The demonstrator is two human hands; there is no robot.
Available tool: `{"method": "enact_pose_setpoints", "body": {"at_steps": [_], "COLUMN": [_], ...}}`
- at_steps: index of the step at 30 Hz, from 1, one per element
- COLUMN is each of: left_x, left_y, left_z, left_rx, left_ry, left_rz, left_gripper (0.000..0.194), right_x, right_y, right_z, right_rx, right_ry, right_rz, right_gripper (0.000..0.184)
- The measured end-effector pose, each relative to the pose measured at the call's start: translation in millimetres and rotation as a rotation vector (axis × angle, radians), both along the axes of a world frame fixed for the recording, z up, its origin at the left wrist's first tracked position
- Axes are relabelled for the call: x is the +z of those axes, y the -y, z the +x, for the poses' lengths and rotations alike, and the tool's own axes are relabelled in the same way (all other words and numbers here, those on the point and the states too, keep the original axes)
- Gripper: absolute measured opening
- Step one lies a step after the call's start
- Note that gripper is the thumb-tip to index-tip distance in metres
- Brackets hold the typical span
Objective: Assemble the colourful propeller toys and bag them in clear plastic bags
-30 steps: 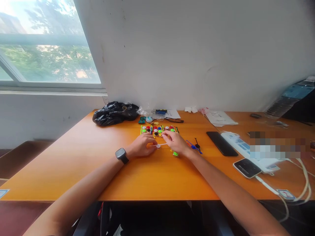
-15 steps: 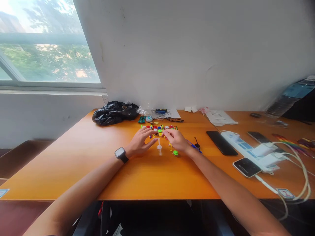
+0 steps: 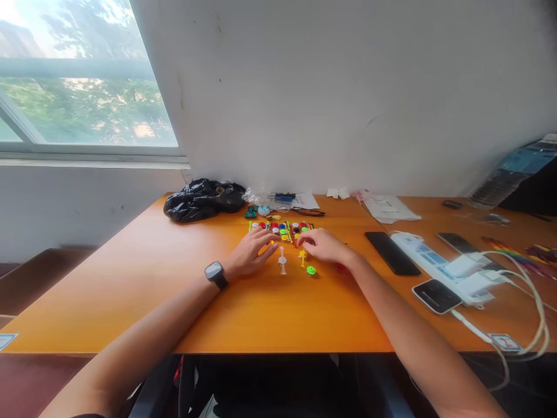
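Note:
My left hand (image 3: 252, 251) rests over the table with fingers stretched out and thumb apart, holding nothing visible. My right hand (image 3: 324, 245) has its fingers bent downward and drawn together; whatever lies between the tips, if anything, is hidden. Just under those fingertips is a small yellow plastic piece (image 3: 303, 256) with a round middle and narrow arms. Between the hands lies a white plastic piece (image 3: 282, 260) of similar shape. Closer to me sits a green round piece (image 3: 310, 271). Beyond both hands, colourful discs and strips (image 3: 282, 231) form a row, partly covered by my fingers.
A black plastic bag (image 3: 202, 200) lies at the back left against the wall. On the right are a black phone (image 3: 392, 253), a white power strip (image 3: 439, 264) with plugs and cables, and another phone (image 3: 436, 296). A clear bottle (image 3: 507, 171) leans at far right.
My right hand has shifted to the right, uncovering more of the yellow piece and the row behind. The white piece, blurred before, now looks sharp. My forearm now covers the blue and black pieces.

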State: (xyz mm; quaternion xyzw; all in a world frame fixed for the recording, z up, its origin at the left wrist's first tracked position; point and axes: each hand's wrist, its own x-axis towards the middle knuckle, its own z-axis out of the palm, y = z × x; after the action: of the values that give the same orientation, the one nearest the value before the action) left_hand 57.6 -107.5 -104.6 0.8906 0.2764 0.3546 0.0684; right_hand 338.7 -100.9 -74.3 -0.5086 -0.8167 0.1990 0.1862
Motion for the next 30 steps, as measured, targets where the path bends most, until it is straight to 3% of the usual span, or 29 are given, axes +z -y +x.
{"method": "enact_pose_setpoints", "body": {"at_steps": [5, 12, 18, 24, 30], "left_x": [-1.7, -2.1, 1.2, 3.8, 2.9], "left_y": [0, 1, 2, 5, 6], "left_z": [0, -1, -1, 0, 1], "left_rx": [-0.011, -0.025, -0.020, -0.012, -0.015], "left_ry": [-0.013, -0.023, -0.017, 0.027, 0.035], "left_rz": [-0.016, -0.044, -0.043, -0.044, -0.069], "left_gripper": [0.035, 0.037, 0.037, 0.033, 0.032], "right_x": [-2.2, 3.2, 7.9, 6.6, -1.3], "right_y": [2, 6, 3, 4, 4], "right_z": [-4, -5, -10, -22, -31], "right_rx": [0.006, -0.016, -0.069, -0.023, -0.012], "right_ry": [0.008, -0.009, -0.266, -0.707, -0.784], "right_rz": [0.000, 0.031, 0.124, -0.184, -0.277], "right_gripper": [0.012, 0.017, 0.023, 0.032, 0.028]}}
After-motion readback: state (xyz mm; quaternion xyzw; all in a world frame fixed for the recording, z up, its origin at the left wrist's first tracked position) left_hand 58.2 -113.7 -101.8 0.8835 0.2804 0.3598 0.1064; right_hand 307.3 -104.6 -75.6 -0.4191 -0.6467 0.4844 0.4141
